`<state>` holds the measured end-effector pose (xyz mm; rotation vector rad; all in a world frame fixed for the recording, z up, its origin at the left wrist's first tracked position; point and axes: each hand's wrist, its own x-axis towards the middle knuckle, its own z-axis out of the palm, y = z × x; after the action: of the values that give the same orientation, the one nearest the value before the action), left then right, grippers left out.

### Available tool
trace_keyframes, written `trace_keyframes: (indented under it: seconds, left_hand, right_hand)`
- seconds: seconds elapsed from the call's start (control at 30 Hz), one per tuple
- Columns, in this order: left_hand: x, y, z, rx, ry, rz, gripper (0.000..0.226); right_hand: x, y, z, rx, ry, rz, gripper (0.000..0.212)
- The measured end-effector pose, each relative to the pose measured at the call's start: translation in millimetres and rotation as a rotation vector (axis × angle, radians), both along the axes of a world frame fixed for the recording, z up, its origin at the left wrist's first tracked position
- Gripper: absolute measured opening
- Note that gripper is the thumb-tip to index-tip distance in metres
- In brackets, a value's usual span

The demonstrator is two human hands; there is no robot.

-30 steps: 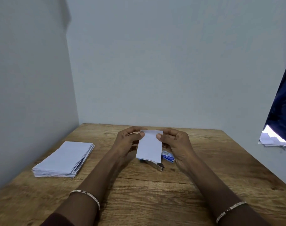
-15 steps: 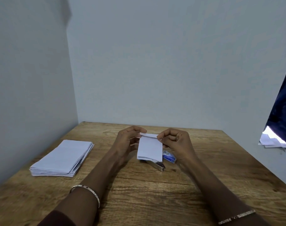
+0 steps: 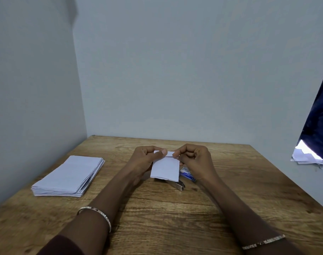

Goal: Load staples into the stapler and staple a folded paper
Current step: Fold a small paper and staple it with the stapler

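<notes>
Pale blue-grey walls close in a corner around a wooden counter [image 3: 157,227], and near its middle a small folded paper [image 3: 165,169] is held just above the wood. Both hands work its top edge: the left hand [image 3: 146,159] pinches the upper left corner with the thumb laid over the front, and the right hand [image 3: 193,159] pinches the upper right, where a narrow flap looks turned down. So both hands are closed on the paper, close together, not on any tool.

Directly beneath the paper's lower edge lies the stapler [image 3: 177,184], only its metal end showing, resting on the counter and untouched. Just beside it, towards the right hand, sits a small blue staple box [image 3: 188,174]. Well apart to the left rests a stack of white sheets [image 3: 68,176]. A bangle [image 3: 98,216] circles the left wrist.

Judging by this, the folding is nearly finished, and the stapling itself is not yet done. Whether the stapler is already loaded cannot be told, as its body is hidden behind the paper.
</notes>
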<state>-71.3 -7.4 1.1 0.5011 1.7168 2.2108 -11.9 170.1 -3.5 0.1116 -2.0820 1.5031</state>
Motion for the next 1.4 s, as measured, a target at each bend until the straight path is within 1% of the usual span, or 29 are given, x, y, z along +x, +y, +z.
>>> trace_keyframes:
  seconds: [0.13, 0.27, 0.33, 0.37, 0.4, 0.5, 0.57, 0.8, 0.93, 1.1, 1.2, 1.4]
  left_hand:
    - [-2.0, -0.9, -2.7, 0.020, 0.006, 0.010, 0.016]
    - [-5.2, -1.3, -5.3, 0.021, 0.014, 0.015, 0.009]
    - [-5.7, -0.8, -5.4, 0.008, 0.012, 0.018, 0.011]
    - [-6.0, -0.6, -5.5, -0.003, 0.014, 0.019, 0.013]
    - [-6.2, -0.2, -5.4, -0.018, 0.018, 0.022, 0.016]
    - [-5.8, 0.3, -4.8, -0.011, 0.013, 0.017, 0.027]
    - [-5.3, 0.6, -4.8, 0.017, 0.004, 0.004, 0.029]
    - [-4.2, 1.2, -4.8, -0.014, 0.024, 0.008, 0.023]
    - [-3.1, 1.2, -5.1, -0.014, 0.027, -0.009, 0.016]
    - [-0.8, 1.9, -3.3, -0.029, 0.017, -0.018, 0.024]
    - [1.0, 2.4, -2.1, -0.043, -0.004, -0.032, 0.028]
    - [0.9, 1.3, -1.9, -0.092, 0.057, -0.024, 0.026]
  right_hand:
    - [-1.1, -1.3, -0.5, -0.045, -0.033, 0.020, 0.029]
    - [-1.1, -0.6, 2.1, -0.236, -0.086, 0.064, 0.031]
    - [-1.6, 0.3, 3.7, -0.327, -0.106, 0.066, 0.021]
    - [-2.0, 0.6, 3.9, -0.354, -0.128, 0.058, 0.014]
    - [-2.5, 0.9, 3.2, -0.356, -0.153, 0.051, 0.012]
    - [-3.5, 0.6, -0.2, -0.279, -0.204, 0.039, 0.017]
    - [-2.2, 0.2, -1.1, -0.239, -0.207, 0.043, 0.017]
    - [0.0, 0.3, -0.6, -0.227, -0.206, 0.045, 0.018]
    - [0.1, 0.2, -1.4, -0.200, -0.191, 0.020, 0.018]
    - [-1.7, -0.9, -1.2, -0.101, -0.169, -0.024, 0.021]
    - [-2.9, 0.1, -1.2, -0.058, -0.167, -0.053, 0.019]
    - [-5.1, -0.1, -2.3, -0.033, -0.184, -0.043, 0.016]
